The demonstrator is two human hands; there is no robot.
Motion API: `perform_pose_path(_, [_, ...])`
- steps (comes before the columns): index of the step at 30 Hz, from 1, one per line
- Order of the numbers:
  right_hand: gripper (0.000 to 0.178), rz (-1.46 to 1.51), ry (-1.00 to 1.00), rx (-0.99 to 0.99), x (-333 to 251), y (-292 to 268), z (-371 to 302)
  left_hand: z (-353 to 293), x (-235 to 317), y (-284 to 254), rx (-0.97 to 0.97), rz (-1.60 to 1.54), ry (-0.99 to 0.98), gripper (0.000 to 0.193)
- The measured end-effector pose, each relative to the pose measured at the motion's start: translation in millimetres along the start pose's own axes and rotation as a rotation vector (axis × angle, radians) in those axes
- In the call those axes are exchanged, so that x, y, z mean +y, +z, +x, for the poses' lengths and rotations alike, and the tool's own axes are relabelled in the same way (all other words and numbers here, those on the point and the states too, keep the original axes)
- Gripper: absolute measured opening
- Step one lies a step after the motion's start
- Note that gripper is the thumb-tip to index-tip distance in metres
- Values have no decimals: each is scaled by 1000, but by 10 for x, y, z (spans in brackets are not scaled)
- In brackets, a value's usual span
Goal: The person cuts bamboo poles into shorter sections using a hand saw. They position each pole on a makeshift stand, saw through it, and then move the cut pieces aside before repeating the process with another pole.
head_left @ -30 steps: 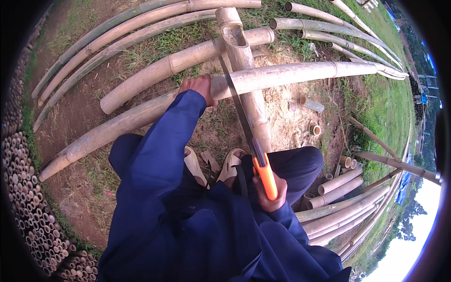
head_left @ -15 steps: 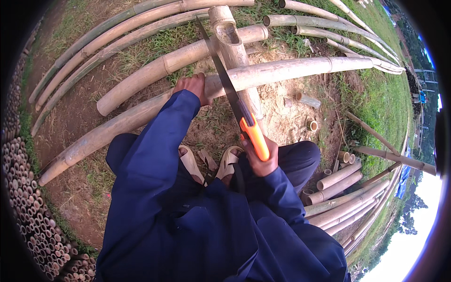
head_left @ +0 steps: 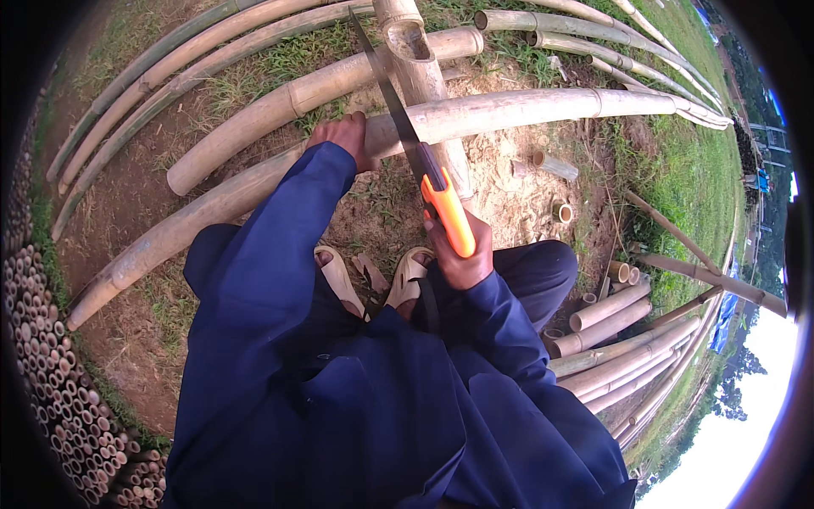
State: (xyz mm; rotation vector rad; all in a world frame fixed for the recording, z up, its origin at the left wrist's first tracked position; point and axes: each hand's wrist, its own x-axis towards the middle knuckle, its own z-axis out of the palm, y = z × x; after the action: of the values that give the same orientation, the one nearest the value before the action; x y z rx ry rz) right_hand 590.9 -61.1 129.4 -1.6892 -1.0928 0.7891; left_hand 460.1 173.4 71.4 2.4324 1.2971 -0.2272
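My right hand point(head_left: 465, 254) is wrapped round the orange handle of a hand saw point(head_left: 448, 212). The saw's long dark blade slants away to the upper left and lies across a long bamboo pole point(head_left: 509, 113). Just left of the blade, my left hand point(head_left: 343, 140) grips that same pole from above. A thick bamboo post with a notch point(head_left: 409, 41) lies under the pole, and its near part shows beyond the blade. Whether the teeth have cut into the pole is hidden by the blade.
Another bamboo pole point(head_left: 254, 114) lies farther off, by the notched post. Short cut pieces point(head_left: 555, 165) rest on pale sawdust to the right. Several bamboo lengths point(head_left: 610, 316) are piled beyond my right knee. Stacked bamboo ends point(head_left: 68, 399) fill the left edge.
My right hand and the saw have moved a little away from me, up and to the left. My left hand keeps its hold on the pole. The whole view has shifted slightly.
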Motion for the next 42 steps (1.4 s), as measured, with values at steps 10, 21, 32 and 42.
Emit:
perform_pose_path(10, [36,-62,173,-98,-151,-657,-1278,85,-126,-56,-83,7,-14,84])
perform_pose_path(21, [34,-233,139,-89,-229,-720,-1581,50,-174,-126,-107,-28,1,80])
perform_pose_path(32, [26,39,133,-75,-314,-288,-708,159,-295,-89,-17,-36,33,78])
perform_pose_path(42, [13,-45,2,-19,-38,20,-139,173,-133,-132,-93,-67,5,79])
